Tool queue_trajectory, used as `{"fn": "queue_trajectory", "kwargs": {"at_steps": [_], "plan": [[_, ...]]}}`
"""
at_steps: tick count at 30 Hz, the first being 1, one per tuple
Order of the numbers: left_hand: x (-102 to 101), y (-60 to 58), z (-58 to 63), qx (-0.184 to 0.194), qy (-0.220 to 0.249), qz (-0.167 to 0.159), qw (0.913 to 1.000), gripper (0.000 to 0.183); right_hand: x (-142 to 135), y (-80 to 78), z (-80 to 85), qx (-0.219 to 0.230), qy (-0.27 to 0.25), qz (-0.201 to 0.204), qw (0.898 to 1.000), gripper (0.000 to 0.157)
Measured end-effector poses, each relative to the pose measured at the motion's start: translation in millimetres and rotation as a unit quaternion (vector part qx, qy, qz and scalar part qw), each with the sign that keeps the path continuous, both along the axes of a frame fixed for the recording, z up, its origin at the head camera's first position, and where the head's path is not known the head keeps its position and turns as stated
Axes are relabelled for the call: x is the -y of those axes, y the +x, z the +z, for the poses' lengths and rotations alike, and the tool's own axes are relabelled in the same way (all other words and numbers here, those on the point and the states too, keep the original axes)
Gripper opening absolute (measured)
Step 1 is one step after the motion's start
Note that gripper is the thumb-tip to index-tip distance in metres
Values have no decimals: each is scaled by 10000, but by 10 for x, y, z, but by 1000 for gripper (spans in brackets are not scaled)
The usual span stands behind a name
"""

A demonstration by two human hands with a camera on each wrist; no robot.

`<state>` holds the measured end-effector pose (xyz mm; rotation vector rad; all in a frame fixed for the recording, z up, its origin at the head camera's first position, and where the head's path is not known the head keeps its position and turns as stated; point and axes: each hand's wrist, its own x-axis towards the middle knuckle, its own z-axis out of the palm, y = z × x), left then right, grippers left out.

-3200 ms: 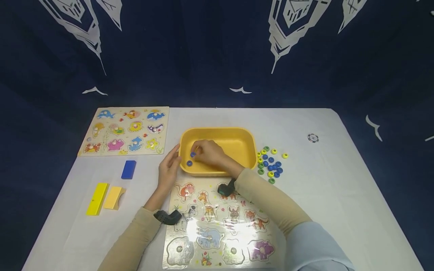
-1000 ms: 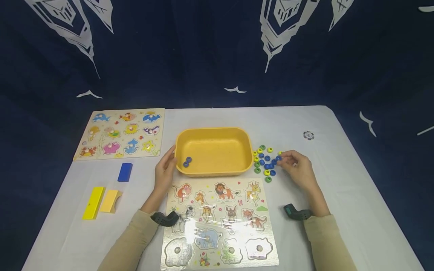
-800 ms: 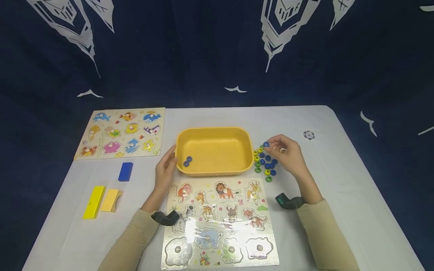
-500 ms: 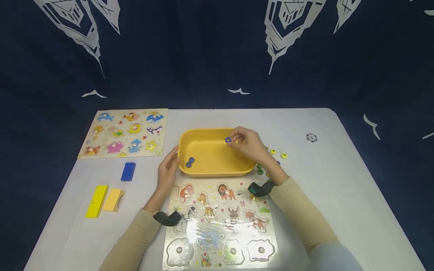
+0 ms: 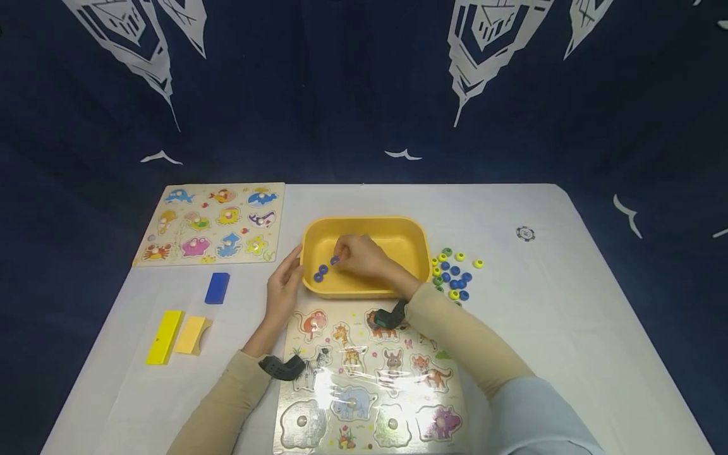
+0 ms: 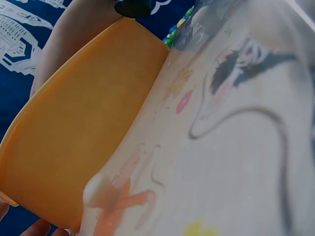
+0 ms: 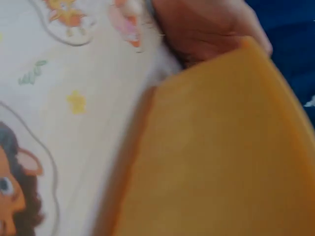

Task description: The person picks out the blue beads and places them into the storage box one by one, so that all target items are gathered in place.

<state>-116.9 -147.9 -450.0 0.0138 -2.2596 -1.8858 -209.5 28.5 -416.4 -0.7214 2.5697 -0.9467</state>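
A yellow tray (image 5: 370, 293) stands mid-table. My left hand (image 5: 281, 287) rests against its left end, fingers fairly straight along the outside; in the left wrist view its fingertips (image 6: 37, 228) show at the tray's lower corner. My right hand (image 5: 364, 258) is over the tray and pinches a blue bead (image 5: 334, 260) between thumb and fingertips. Two more blue beads (image 5: 323, 269) lie in the tray's left part, just beside the pinched one. The right wrist view shows the tray's outer wall (image 7: 211, 147) and part of the left hand, but not the pinched bead.
Loose blue, yellow and green beads (image 5: 455, 270) lie right of the tray. An animal puzzle board (image 5: 364, 366) lies in front of it, under both forearms. Another puzzle board (image 5: 233, 229), a blue block (image 5: 217, 288), two yellowish blocks (image 5: 165, 337) and a poker chip (image 5: 526, 233) lie farther out.
My right hand took a blue bead from the loose beads, carried it left over the tray's rim and lowered it beside the two blue beads. My left hand stayed at the tray's end.
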Motion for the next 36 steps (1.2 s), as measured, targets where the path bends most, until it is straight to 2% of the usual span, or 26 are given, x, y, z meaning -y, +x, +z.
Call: {"fn": "queue_trajectory", "kwargs": {"at_steps": [5, 11, 15, 19, 22, 26, 32, 34, 36], "plan": [[-1, 0, 2, -70, 112, -38, 9999, 40, 102, 9, -81, 87, 318, 197, 9993, 16], [-7, 2, 20, -62, 73, 42, 9999, 41, 166, 27, -123, -29, 234, 488, 9985, 14], [-10, 7, 30, -33, 12, 40, 10000, 41, 134, 37, -107, -96, 206, 353, 9991, 17], [-16, 18, 39, -6, -56, 48, 10000, 41, 3, 68, -40, -272, -251, 177, 9992, 20], [-22, 23, 41, 19, -71, 27, 10000, 41, -185, 134, 36, -487, -902, 89, 9947, 21], [-27, 19, 43, -14, -67, 12, 10000, 41, -548, 277, 116, -912, -1553, -165, 9835, 21], [-24, 17, 43, -4, -76, 41, 10000, 41, -1188, 592, 253, -1365, -1854, -778, 9700, 22], [-27, 18, 34, 18, -66, 49, 10000, 41, -1435, 661, 197, -1380, -1877, -1033, 9670, 24], [-33, 18, 26, 20, -48, 56, 10000, 41, -1718, 664, -22, -1547, -1883, -1283, 9613, 25]]}}
